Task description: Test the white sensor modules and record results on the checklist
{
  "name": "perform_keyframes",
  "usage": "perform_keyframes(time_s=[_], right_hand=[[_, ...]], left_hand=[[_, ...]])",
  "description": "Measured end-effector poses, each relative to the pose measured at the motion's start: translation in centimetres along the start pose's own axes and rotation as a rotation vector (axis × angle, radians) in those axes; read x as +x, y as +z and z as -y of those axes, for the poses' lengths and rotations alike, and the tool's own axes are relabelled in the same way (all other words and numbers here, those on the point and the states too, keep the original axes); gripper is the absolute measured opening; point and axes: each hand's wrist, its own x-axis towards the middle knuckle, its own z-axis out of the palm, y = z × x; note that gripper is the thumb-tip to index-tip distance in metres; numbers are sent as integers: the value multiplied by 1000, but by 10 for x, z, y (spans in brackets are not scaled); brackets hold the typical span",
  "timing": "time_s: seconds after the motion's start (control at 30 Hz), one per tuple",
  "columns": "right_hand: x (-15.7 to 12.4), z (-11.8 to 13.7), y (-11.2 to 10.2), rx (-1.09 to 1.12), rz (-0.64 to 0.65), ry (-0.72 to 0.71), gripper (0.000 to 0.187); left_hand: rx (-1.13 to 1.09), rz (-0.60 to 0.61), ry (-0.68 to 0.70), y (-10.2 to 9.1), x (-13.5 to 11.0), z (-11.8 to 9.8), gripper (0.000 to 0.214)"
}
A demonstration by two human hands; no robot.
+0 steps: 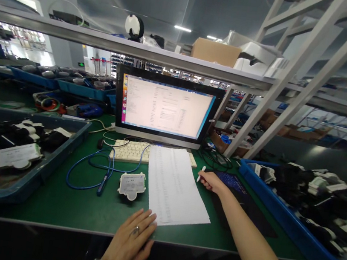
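Observation:
A printed sheet of paper (173,186) lies on the green bench, partly over a beige keyboard (130,150). My left hand (132,242) rests flat at the near edge, fingers spread, fingertips on the sheet's near left corner. My right hand (213,181) is closed round a white pen (201,173), its tip just off the sheet's right edge. A small white and black device (132,184) sits left of the sheet, beside a blue cable (89,174).
A monitor (165,109) stands lit behind the keyboard. Blue trays of black and white parts flank the bench, one at the left (61,148) and one at the right (267,195). A dark pad (241,200) lies under my right forearm. Overhead a metal shelf (139,50) carries boxes.

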Motion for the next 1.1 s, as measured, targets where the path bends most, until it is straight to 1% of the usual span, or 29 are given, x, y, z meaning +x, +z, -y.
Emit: perform_keyframes(time_s=[0.1, 0.2, 0.3, 0.37, 0.47, 0.57, 0.63, 0.73, 0.87, 1.1], right_hand=[[-24, -4, 15, 190, 33, -117, 25], [-47, -8, 44, 328, 41, -230, 24], [-62, -14, 69, 380, -11, -310, 24], [-68, -19, 79, 378, -76, -356, 21], [-72, -26, 82, 332, -181, -416, 15], [-74, -30, 81, 258, -240, -455, 19], [-75, -30, 82, 213, -238, -467, 22], [-75, -30, 83, 167, -201, -469, 22], [-75, -31, 84, 131, -176, -471, 22], [-76, -32, 83, 89, -185, -481, 23]], left_hand=[[-34, 24, 13, 7, -2, 2, 29], [-49, -6, 2, 10, -2, 2, 25], [-43, -41, -13, 11, -1, 0, 24], [-43, -54, -27, 11, 0, -2, 24], [-53, -76, -70, 12, 0, -4, 23], [-62, -109, -130, 14, 0, -8, 21], [-70, -131, -166, 16, 1, -10, 20], [-83, -154, -202, 17, 3, -13, 19], [-94, -170, -217, 17, 4, -14, 18], [-108, -182, -236, 17, 3, -15, 18]])
